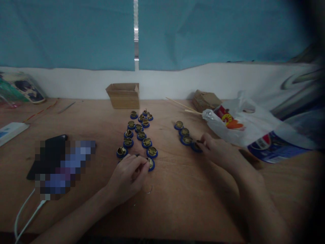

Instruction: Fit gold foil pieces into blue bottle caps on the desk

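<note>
Right hand: thumb and fingers closed narrowly on the last disc of a short row, to the right of the open cardboard box and nearer the person. Left hand: thumb and fingertips drawn together at a near disc, on the person's side of the box; whether they grip it or only touch it cannot be told.

Discs: blue-rimmed, with gold-coloured metal tops. The other three discs in the row run away from the right hand, right of the box. A larger group of discs stands in uneven lines on the wooden table, nearer than the box; some lie partly hidden by the left hand.

Farther out, right of the box: thin sticks, a crumpled brown packet, a white plastic bag and a blue-labelled bottle. Left of the box and nearer: a dark flat device, a pixelated phone-like item and white cables.
</note>
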`<action>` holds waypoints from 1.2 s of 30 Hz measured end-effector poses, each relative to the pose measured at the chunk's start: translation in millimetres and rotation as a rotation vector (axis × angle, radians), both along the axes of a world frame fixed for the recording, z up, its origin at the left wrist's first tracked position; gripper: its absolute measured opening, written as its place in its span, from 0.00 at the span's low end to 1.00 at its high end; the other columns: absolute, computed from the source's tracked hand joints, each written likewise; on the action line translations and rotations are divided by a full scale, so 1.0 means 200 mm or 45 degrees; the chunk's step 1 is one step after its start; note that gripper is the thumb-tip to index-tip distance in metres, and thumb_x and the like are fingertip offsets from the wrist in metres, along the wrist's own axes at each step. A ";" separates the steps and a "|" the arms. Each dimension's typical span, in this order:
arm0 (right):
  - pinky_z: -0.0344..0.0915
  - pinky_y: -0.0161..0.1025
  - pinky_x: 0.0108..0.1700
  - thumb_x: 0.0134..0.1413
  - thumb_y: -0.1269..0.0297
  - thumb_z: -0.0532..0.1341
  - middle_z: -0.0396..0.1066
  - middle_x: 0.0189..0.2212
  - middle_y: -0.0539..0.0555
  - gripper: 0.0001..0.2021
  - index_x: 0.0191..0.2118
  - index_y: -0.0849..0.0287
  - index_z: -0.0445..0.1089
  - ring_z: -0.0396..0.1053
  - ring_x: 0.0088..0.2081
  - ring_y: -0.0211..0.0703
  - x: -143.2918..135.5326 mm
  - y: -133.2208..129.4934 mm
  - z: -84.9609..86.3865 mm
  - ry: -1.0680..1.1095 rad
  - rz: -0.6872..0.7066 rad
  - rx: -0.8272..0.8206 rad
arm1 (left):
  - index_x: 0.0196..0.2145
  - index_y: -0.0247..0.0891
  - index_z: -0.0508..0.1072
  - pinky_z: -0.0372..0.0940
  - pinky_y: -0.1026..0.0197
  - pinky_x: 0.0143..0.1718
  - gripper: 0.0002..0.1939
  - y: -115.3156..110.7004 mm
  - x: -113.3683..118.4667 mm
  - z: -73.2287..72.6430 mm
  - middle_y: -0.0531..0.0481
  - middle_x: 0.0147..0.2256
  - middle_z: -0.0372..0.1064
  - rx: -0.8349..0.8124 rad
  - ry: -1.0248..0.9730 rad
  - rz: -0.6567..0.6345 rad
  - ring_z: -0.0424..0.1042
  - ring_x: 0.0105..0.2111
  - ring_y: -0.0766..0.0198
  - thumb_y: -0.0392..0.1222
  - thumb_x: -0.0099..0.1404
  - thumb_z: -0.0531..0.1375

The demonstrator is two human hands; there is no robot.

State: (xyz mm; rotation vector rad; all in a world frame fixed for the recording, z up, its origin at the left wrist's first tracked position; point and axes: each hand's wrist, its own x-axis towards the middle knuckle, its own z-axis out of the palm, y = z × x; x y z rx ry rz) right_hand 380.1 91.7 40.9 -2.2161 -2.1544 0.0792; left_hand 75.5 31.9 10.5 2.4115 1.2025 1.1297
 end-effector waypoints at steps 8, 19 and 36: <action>0.59 0.36 0.24 0.59 0.55 0.55 0.64 0.19 0.48 0.13 0.27 0.56 0.62 0.65 0.21 0.40 -0.12 -0.05 0.14 0.839 0.358 -0.138 | 0.37 0.39 0.70 0.68 0.59 0.34 0.05 -0.01 0.01 0.02 0.50 0.30 0.73 -0.006 -0.137 -0.009 0.73 0.31 0.62 0.34 0.63 0.59; 0.62 0.28 0.22 0.52 0.52 0.65 0.68 0.21 0.45 0.16 0.36 0.58 0.64 0.63 0.18 0.31 -0.62 -0.21 -0.12 2.215 0.377 -0.880 | 0.52 0.39 0.67 0.70 0.57 0.48 0.24 0.00 -0.03 0.00 0.43 0.45 0.75 0.056 -0.291 -0.070 0.75 0.46 0.57 0.43 0.60 0.66; 0.58 0.32 0.30 0.52 0.75 0.62 0.69 0.30 0.48 0.04 0.33 0.60 0.69 0.65 0.29 0.36 -0.60 -0.28 -0.07 0.864 1.072 -0.502 | 0.49 0.37 0.70 0.72 0.58 0.43 0.21 -0.03 -0.04 -0.01 0.43 0.41 0.77 -0.177 -0.580 -0.052 0.77 0.38 0.58 0.35 0.57 0.65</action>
